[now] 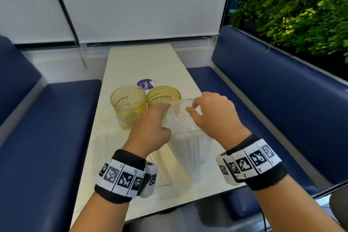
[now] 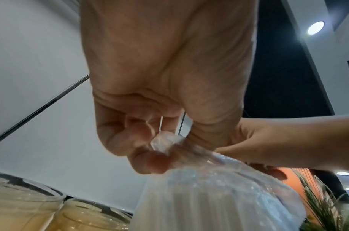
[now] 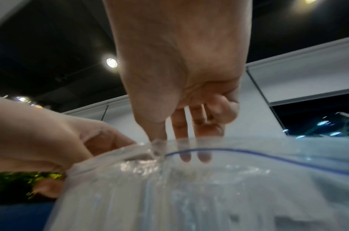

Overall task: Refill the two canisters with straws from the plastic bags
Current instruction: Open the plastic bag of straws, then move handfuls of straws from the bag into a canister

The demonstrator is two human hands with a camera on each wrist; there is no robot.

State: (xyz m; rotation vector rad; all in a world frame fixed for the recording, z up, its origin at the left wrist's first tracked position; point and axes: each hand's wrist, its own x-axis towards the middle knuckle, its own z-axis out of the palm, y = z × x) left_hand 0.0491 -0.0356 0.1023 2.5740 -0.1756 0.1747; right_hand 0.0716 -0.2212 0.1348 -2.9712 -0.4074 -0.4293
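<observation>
Both hands, left hand [image 1: 150, 128] and right hand [image 1: 212, 117], pinch the zip mouth of the straw bag [image 1: 180, 118] standing at the desk's [image 1: 143, 62] 6 o'clock end. Peel the lips apart evenly, keeping it upright; the two canisters [image 1: 128, 103] wait at 11 o'clock.

Bright even daylight, bowed edges; soft, blurred wrist views.

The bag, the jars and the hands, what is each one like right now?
Held bag: upright on the table, full of white straws, top gripped by both hands.
Other bag: lying flat on the table.
Left jar: open, no straws showing.
Right jar: open, no straws showing.
Left hand: pinching the bag top.
Right hand: pinching the bag top.
</observation>
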